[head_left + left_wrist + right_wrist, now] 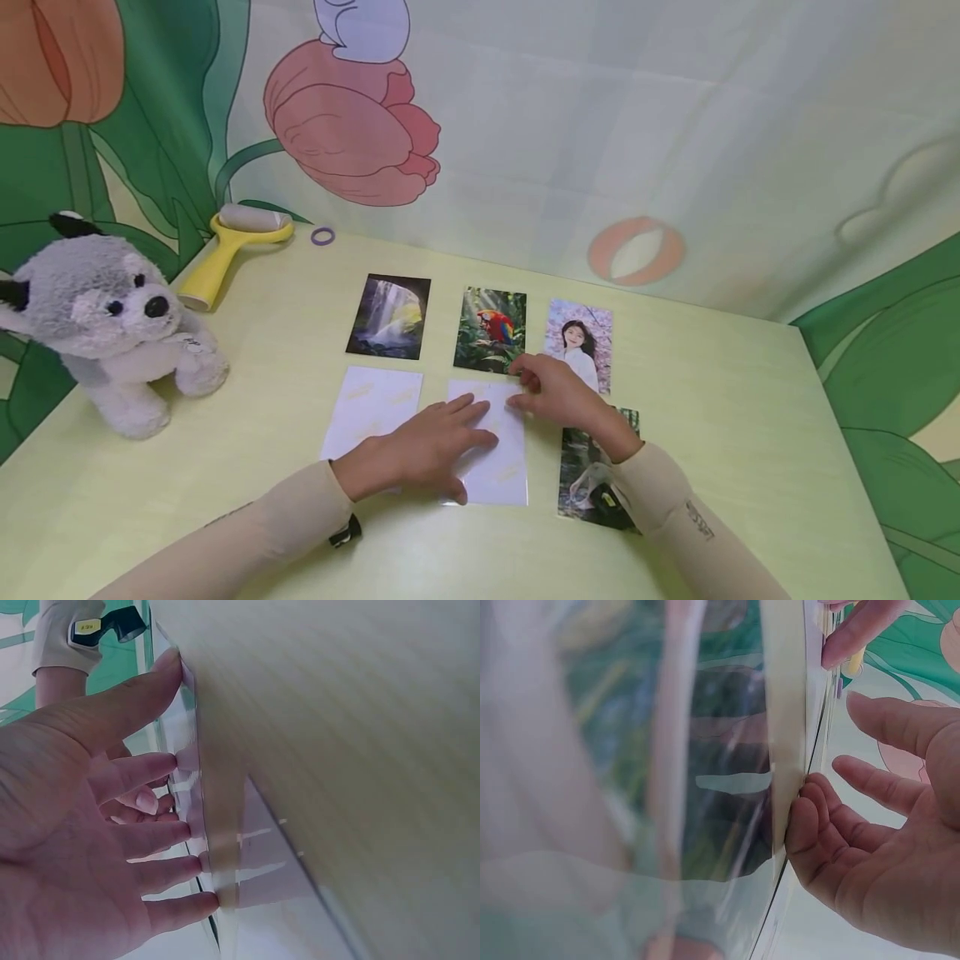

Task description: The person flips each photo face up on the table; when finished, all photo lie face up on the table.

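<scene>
My left hand [438, 442] lies with spread, straight fingers on a white card [512, 454], the middle one of the nearer row. In the left wrist view, the fingertips and thumb of the left hand [90, 817] touch its surface. My right hand [558, 390] is at the card's upper right corner. Its thumb and index finger stand apart with nothing visible between them; the right wrist view shows the other fingers of the right hand [885, 817] bent against the surface. Above lies a parrot picture [483, 329]. To the right, a portrait picture [583, 325] is partly covered by the right hand.
Another white card [375, 396] lies left, partly beneath the left arm. A waterfall picture [388, 317] lies above it. Under the right forearm is a dark forest picture [577, 467]. Farther left are a plush dog [127, 325], a yellow lint roller [225, 254] and a purple ring [322, 237].
</scene>
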`<state>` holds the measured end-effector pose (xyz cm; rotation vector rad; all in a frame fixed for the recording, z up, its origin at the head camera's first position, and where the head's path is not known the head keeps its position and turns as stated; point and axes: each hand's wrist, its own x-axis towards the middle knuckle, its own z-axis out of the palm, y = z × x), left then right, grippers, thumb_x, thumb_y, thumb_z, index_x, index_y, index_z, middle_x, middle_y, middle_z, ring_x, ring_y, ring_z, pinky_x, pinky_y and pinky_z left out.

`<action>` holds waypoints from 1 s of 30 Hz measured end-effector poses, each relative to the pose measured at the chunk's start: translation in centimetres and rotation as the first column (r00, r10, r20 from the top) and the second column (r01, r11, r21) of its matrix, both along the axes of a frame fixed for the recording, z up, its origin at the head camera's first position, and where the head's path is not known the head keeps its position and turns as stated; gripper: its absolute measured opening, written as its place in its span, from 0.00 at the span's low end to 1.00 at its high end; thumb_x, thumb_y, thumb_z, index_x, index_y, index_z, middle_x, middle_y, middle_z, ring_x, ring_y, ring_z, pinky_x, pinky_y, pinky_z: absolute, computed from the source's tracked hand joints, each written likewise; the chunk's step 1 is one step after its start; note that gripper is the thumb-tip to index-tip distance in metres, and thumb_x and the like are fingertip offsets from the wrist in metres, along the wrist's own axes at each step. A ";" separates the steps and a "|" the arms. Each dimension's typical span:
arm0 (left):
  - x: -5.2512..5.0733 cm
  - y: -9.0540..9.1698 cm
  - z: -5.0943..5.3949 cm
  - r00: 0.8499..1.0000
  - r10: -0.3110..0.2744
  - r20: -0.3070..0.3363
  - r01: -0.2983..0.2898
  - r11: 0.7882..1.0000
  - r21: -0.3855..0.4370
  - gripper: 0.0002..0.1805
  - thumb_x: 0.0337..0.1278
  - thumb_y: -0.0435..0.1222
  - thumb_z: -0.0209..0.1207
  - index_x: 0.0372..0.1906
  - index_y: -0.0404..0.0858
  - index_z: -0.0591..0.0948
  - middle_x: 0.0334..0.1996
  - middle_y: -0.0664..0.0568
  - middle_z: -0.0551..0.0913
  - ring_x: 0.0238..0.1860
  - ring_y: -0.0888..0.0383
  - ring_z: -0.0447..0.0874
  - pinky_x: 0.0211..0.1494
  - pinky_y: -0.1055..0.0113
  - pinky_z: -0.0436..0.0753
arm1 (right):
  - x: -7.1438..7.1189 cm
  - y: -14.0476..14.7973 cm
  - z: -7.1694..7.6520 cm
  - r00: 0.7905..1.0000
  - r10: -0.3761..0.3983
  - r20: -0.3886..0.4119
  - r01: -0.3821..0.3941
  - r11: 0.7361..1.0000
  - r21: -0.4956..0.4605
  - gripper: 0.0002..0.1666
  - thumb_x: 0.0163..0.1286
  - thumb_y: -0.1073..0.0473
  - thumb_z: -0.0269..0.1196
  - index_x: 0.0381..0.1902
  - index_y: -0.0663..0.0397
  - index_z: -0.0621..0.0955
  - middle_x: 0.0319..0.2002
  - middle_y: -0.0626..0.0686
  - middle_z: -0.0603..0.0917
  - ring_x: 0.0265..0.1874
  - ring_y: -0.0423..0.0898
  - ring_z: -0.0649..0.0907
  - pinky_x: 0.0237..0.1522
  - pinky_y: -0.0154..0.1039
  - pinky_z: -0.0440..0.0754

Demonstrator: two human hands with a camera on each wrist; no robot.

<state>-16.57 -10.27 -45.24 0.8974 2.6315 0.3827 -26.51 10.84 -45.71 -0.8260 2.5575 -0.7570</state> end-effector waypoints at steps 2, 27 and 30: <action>0.0 0.0 -0.1 1.000 -0.002 0.001 0.002 1.000 0.005 0.41 0.41 0.50 0.77 0.65 0.46 0.77 0.76 0.40 0.62 0.78 0.39 0.55 0.73 0.43 0.65 | 0.0 -0.1 0.0 1.000 -0.004 0.008 0.004 1.000 0.005 0.22 0.64 0.59 0.70 0.53 0.60 0.80 0.40 0.56 0.83 0.37 0.47 0.80 0.44 0.43 0.80; -0.1 0.1 -0.5 1.000 -0.003 -0.011 0.003 1.000 -0.001 0.41 0.41 0.52 0.77 0.66 0.51 0.77 0.77 0.46 0.61 0.79 0.45 0.54 0.75 0.44 0.63 | -0.6 0.2 0.0 0.998 -0.043 0.041 0.043 0.999 0.006 0.15 0.66 0.57 0.69 0.47 0.58 0.81 0.34 0.54 0.83 0.29 0.45 0.77 0.33 0.38 0.76; -0.1 0.0 -0.6 1.000 -0.002 -0.012 0.003 1.000 0.006 0.41 0.40 0.52 0.77 0.65 0.50 0.77 0.77 0.46 0.61 0.79 0.44 0.54 0.74 0.44 0.64 | -0.7 0.2 -0.1 0.998 -0.036 0.049 0.036 0.999 0.001 0.15 0.66 0.57 0.68 0.47 0.59 0.81 0.33 0.54 0.83 0.28 0.44 0.77 0.31 0.37 0.76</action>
